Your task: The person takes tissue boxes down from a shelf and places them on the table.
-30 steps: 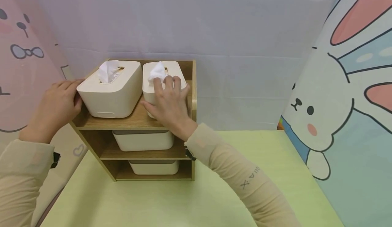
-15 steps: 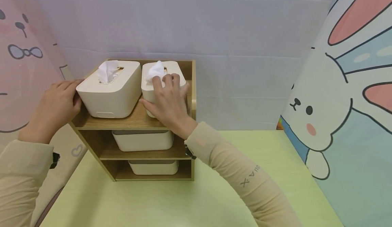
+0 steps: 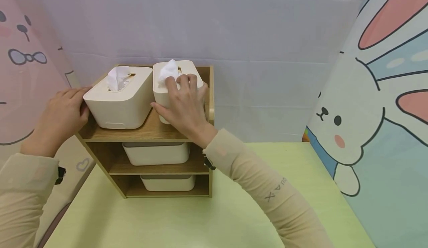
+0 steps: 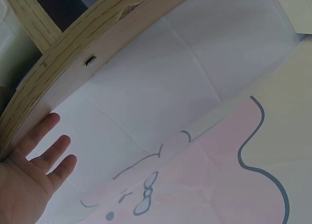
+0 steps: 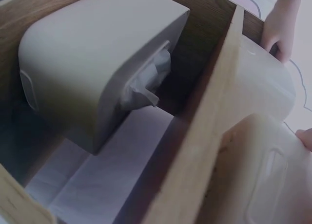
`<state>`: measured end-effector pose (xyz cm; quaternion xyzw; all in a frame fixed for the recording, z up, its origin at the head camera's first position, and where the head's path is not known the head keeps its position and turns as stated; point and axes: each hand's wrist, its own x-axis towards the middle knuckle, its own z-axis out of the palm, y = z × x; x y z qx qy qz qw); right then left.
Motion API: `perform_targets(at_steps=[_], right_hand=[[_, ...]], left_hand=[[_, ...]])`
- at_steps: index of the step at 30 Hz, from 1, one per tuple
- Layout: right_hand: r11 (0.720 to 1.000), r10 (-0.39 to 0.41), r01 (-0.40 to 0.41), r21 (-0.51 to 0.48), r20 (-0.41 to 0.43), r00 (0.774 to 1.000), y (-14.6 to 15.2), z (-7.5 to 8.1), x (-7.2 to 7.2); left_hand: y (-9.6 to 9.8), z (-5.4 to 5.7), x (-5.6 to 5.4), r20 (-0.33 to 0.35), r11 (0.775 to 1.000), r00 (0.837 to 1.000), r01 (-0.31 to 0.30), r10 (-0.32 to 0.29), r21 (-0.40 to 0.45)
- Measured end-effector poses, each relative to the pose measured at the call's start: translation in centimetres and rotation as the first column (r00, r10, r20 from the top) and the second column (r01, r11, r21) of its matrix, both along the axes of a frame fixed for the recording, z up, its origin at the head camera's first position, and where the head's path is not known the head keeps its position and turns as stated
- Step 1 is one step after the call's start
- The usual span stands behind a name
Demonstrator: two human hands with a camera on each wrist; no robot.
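In the head view, two cream tissue boxes with white tissue sticking out stand side by side on top of a wooden shelf unit [image 3: 153,131]. My right hand [image 3: 185,110] grips the smaller tissue box [image 3: 190,68] from the front, fingers on its lid and thumb at its left side. The larger tissue box [image 3: 115,108] is just left of it. My left hand [image 3: 61,118] holds the unit's upper left side panel. Fingers [image 4: 58,148] lie along the panel's outer face [image 4: 105,51] in the left wrist view; the thumb is hidden there.
Below, one tissue box [image 3: 160,155] sits on the middle level and another tissue box [image 3: 168,183] on the bottom level. The unit stands on a pale green table [image 3: 267,173] against a plain backdrop [image 3: 267,54]. Cartoon-printed cloth [image 3: 398,166] hangs at the sides.
My right hand and the smaller tissue box have shifted slightly left and then up in the head view. My left hand and the larger box have stayed in place.
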<state>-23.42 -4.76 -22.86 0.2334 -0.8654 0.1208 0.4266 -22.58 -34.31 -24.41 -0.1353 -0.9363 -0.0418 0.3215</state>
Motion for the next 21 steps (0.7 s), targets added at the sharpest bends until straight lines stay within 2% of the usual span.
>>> perform_targets(at_steps=[5,14,21], right_hand=[[1.000,-0.007,0.007,0.007,-0.002,1.000,0.4,1.1,0.1],[1.000,-0.003,0.003,-0.012,-0.007,1.000,1.1,3.0,-0.1],[0.999,-0.008,0.007,-0.033,-0.033,0.999,1.5,4.6,0.2]], left_hand=[[0.0,0.0,0.0,-0.007,1.000,1.000,0.006,-0.006,0.004],[0.0,0.0,0.0,0.041,1.000,0.999,-0.014,0.014,-0.002],[0.0,0.0,0.0,0.049,1.000,0.999,-0.010,0.010,0.001]])
